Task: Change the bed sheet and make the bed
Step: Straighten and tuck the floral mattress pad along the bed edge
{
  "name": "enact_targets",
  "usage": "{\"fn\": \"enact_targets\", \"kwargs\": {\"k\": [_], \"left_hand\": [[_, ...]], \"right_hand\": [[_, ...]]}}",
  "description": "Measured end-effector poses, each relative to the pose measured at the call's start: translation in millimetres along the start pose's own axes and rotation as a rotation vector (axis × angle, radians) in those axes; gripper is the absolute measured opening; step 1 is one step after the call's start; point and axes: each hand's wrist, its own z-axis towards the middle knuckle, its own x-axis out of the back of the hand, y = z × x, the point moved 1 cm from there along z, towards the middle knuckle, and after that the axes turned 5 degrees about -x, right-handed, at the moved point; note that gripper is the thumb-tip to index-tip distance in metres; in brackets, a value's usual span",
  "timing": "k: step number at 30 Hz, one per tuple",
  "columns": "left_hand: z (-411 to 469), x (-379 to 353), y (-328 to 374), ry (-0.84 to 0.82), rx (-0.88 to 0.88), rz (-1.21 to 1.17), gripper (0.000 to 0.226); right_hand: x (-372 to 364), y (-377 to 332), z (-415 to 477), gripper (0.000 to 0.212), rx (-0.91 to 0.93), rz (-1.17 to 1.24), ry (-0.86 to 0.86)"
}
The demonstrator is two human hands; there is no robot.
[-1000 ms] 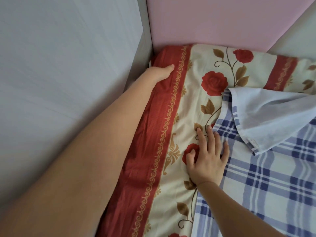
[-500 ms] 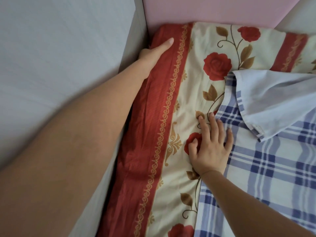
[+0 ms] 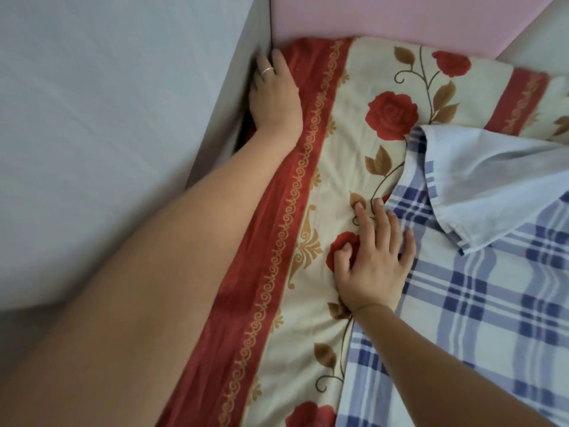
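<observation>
Well, the floral bed sheet (image 3: 348,143), cream with red roses and a scrolled red border, lies creased beside the grey panel (image 3: 123,118). Straight-fingered, the left hand (image 3: 275,97) presses its border; the right hand (image 3: 374,260) rests spread, overlapping the plaid sheet (image 3: 492,303).

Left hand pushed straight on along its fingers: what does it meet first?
Likely the pink headboard, in the corner beside the grey panel; the left hand lies close to it, depth unclear.

Bare forearms (image 3: 160,266), ring (image 3: 267,70) on L hand (image 3: 275,97)
</observation>
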Motion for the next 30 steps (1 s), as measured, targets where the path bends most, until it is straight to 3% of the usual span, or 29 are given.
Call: {"fn": "enact_targets", "kwargs": {"k": [2, 4, 7, 9, 15, 19, 22, 23, 25, 27, 28, 30], "left_hand": [[-54, 18, 6, 0.219, -0.060, -0.164, 0.048], [-133, 26, 10, 0.284, -0.134, -0.238, 0.045], [-246, 10, -19, 0.022, -0.186, -0.007, 0.052], [-273, -7, -49, -0.139, -0.210, 0.171, 0.059], [-266, -16, -59, -0.192, -0.242, 0.249, 0.070], [-266, -5, -54, -0.295, -0.205, 0.280, 0.071], [-261, 14, -36, -0.483, 0.011, 0.130, 0.064], [-265, 21, -31, -0.519, 0.100, 0.076, 0.061], [-289, 39, 5, -0.478, 0.077, 0.071, 0.054], [-332, 48, 36, -0.306, -0.125, 0.105, 0.044], [-355, 43, 62, -0.245, -0.291, 0.096, 0.041], [-396, 23, 102, -0.305, -0.579, 0.120, 0.042]], "right_hand": [[0, 2, -1, 0.065, 0.008, -0.005, -0.007], [-1, 1, 1, 0.065, 0.009, 0.001, 0.001], [-4, 3, -2, 0.065, 0.017, -0.012, 0.014], [-5, 3, -1, 0.065, 0.019, -0.016, -0.003], [-2, 3, -3, 0.068, 0.011, 0.003, -0.044], [14, 5, -6, 0.071, 0.001, 0.084, -0.180], [30, 6, 5, 0.063, -0.038, 0.271, -0.472], [39, 6, 15, 0.056, -0.142, 0.445, -0.622], [80, 37, 34, 0.039, -0.399, 0.965, -0.747], [113, 77, 26, 0.029, -0.485, 1.147, -0.550], [128, 114, 14, 0.024, -0.478, 1.086, -0.399], [138, 183, -25, 0.018, -0.412, 0.763, -0.227]]}}
